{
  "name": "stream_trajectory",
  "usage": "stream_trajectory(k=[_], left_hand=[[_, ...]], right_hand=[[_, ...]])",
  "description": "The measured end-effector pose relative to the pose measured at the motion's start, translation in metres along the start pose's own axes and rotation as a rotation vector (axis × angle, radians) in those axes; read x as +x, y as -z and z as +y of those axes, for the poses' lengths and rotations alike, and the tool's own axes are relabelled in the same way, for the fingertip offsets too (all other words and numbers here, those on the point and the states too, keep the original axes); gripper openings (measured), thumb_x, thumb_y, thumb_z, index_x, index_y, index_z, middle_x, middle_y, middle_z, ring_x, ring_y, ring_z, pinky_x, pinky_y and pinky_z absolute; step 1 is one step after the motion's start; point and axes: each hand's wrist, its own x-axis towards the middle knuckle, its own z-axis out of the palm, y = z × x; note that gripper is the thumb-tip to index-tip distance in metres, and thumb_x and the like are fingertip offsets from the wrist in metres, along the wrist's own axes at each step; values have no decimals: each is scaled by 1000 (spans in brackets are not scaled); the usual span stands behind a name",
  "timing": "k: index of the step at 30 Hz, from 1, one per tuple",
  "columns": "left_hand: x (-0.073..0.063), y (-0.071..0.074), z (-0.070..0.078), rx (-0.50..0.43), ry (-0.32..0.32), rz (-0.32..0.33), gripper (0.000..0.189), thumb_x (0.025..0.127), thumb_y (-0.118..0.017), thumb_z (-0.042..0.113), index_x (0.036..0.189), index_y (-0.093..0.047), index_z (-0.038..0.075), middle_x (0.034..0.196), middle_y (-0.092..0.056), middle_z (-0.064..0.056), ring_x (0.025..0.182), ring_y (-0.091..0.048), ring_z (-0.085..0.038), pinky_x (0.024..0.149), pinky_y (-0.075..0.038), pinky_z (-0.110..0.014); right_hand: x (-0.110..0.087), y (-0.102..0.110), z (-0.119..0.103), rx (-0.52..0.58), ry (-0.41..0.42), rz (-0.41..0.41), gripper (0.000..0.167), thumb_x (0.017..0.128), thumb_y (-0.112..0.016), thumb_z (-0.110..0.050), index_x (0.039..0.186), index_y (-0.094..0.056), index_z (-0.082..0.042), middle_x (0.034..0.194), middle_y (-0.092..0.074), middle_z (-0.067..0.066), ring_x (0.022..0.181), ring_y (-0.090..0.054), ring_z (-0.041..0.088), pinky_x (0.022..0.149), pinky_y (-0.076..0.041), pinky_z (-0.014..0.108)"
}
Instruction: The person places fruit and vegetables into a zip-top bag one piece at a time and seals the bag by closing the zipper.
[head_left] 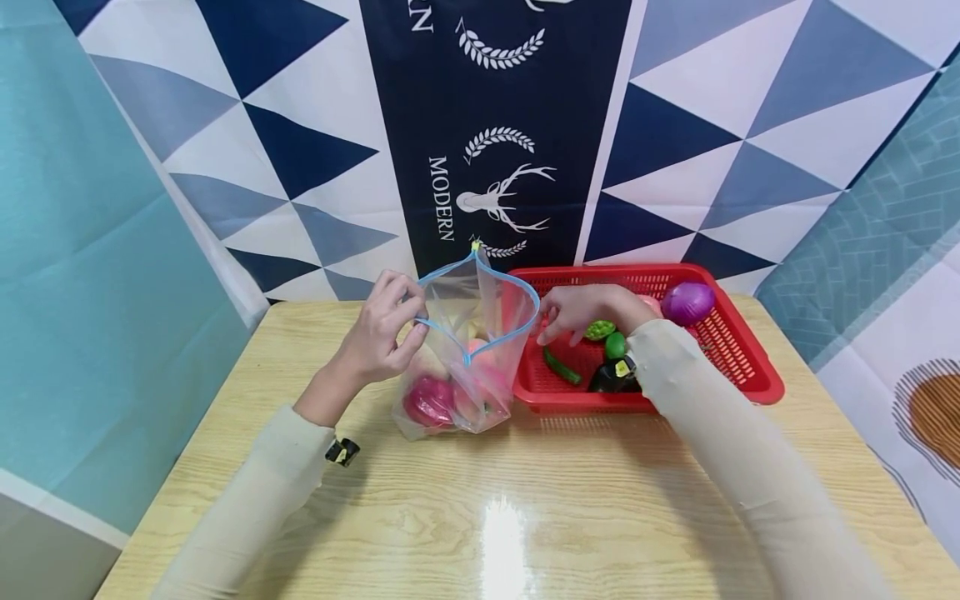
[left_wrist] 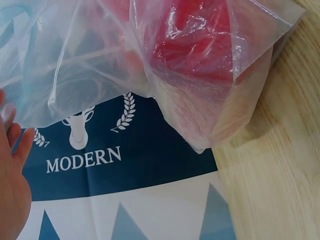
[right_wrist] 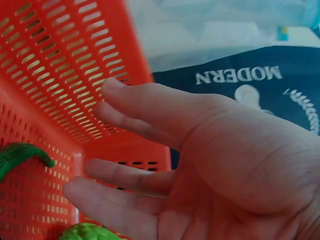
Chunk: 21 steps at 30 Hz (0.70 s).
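Note:
My left hand [head_left: 386,325] pinches the blue-edged rim of a clear zip bag [head_left: 450,333], which stands upright with its mouth spread. Inside the bag sit a glossy dark-pink round item [head_left: 429,402] and several paler pink and yellowish ones, blurred by the plastic. My right hand [head_left: 585,310] hovers over the left end of a red slotted basket [head_left: 763,379], beside the bag's mouth. Its fingers are loosely bent and hold nothing in the right wrist view. Below it lie a curved green pepper [right_wrist: 22,156] and a bumpy green vegetable [right_wrist: 90,232].
Also in the basket are a round green item [head_left: 615,345], a glossy black vegetable [head_left: 606,379] and a purple onion-like one [head_left: 688,303]. The wooden table [head_left: 420,508] meets a patterned cloth [head_left: 315,133] behind the bag and basket.

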Motion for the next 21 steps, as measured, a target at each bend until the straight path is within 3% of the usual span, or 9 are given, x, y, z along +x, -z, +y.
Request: stream_trajectory(k=[4,10,16,21], left_hand=[[-1,0,0,1,7,1,20,95,-52,16,80,-60,4,95,-60,-15,101,-54,-39,90,-47,-55],[-1,-1,-1,4,5,-7,21,96,-52,17,81,-60,4,95,-60,-15,101,-54,-38,90,-47,-54],[0,-1,-1,0,-10,2,22,96,-51,17,80,-59,4,95,-60,-15,101,-55,-39,90,-47,-55],[0,-1,0,2,-4,-10,21,96,-52,18,81,-60,5,95,-60,-15,101,-55,-38,91,-48,-55]], right_hand=[[10,-2,4,15,-38,-68,34,106,-74,-18,134,-71,2,130,-78,19,114,-76,30,101,-69,44],[22,-7,13,9,-66,-177,28,106,-72,-13,131,-72,1,111,-72,3,93,-68,17,92,-68,33],[31,-8,15,-17,-71,-208,28,106,-70,-11,132,-72,1,113,-72,4,89,-72,15,94,-70,38],[35,-10,15,-31,-88,-222,21,105,-70,-12,120,-77,1,101,-74,-2,87,-73,13,95,-69,37]])
